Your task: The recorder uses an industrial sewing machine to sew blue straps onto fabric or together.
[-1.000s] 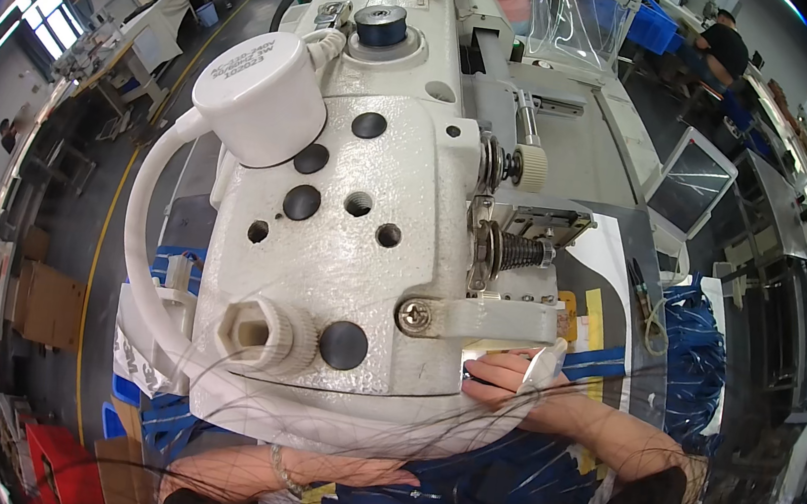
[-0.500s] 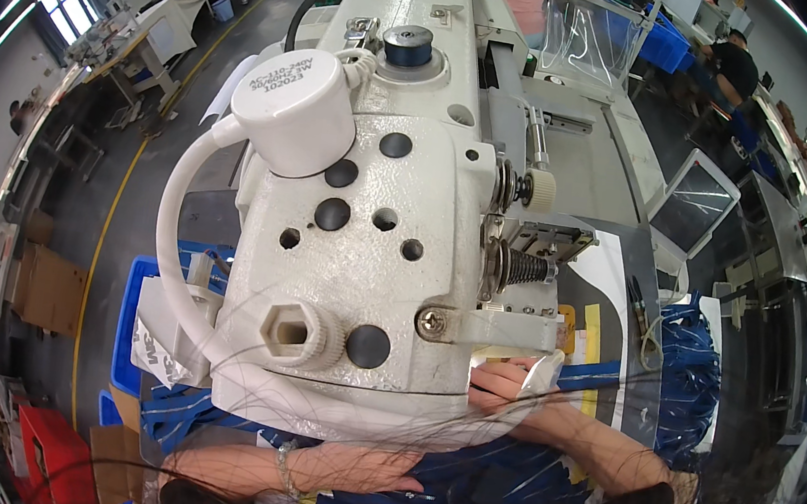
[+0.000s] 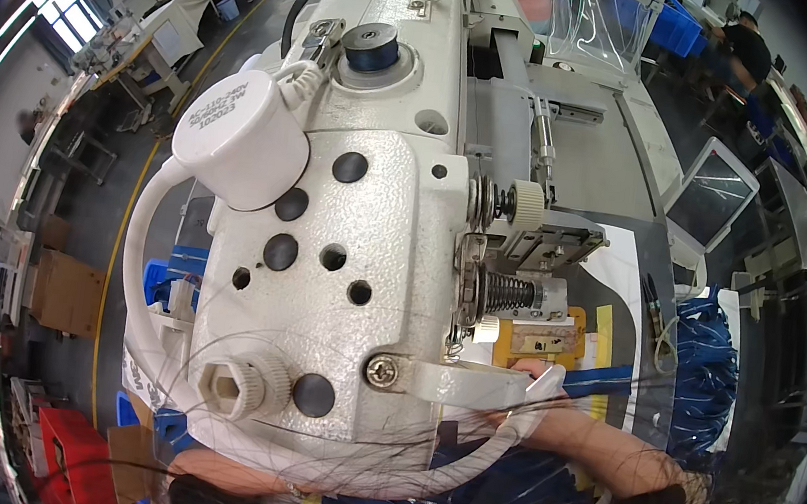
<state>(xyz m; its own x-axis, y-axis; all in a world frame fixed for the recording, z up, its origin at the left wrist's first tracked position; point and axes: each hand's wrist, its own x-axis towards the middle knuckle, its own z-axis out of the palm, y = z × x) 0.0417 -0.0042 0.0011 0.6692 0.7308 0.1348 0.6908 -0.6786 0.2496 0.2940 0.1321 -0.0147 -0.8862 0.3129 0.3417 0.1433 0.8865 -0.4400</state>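
Head view: white sewing machine (image 3: 377, 219) dominates; blue fabric (image 3: 536, 482) lies at its near side, presumably for reach of both arms. Left forearm (image 3: 235, 474) at its near-left corner; left hand hidden, hold untellable. Right hand (image 3: 532, 367) at its right front, partly hidden, grip untellable. Blue spool (image 3: 371, 50) upright on its top, probably to turn freely.

The machine head (image 3: 369, 203) and cable (image 3: 132, 269) hide the left fingers and most of the right fingers (image 3: 531, 367)

White sewing machine (image 3: 368, 212) over blue fabric (image 3: 528, 481), the hands (image 3: 532, 368) mostly out of sight behind it
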